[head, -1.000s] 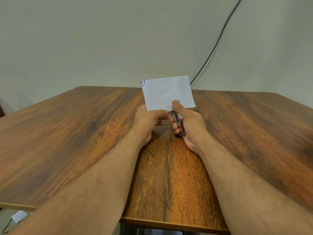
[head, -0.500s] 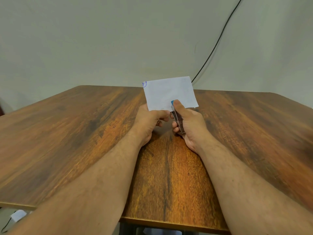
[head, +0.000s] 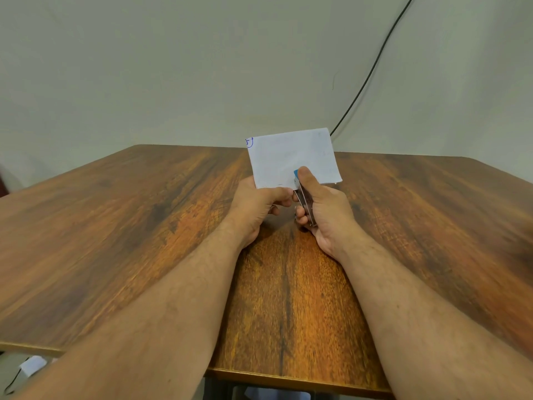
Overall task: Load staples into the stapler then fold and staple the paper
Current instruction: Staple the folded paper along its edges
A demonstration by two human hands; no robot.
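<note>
A folded white paper [head: 288, 157] with a small blue mark at its top left corner stands upright above the table. My left hand [head: 256, 209] pinches its lower edge. My right hand [head: 323, 209] is wrapped around a small metal stapler [head: 304, 202] with a blue tip, thumb pressing on top. The stapler's front end sits over the paper's bottom edge, right of my left thumb. Fingers hide most of the stapler.
A brown wooden table [head: 144, 241] spreads under both forearms. A black cable [head: 372, 73] runs down the pale wall behind the table. A small white object [head: 31, 365] lies on the floor at the lower left.
The paper and both hands have shifted slightly up and to the right. The stapler's blue tip now shows over the paper's lower edge, under my right thumb.
</note>
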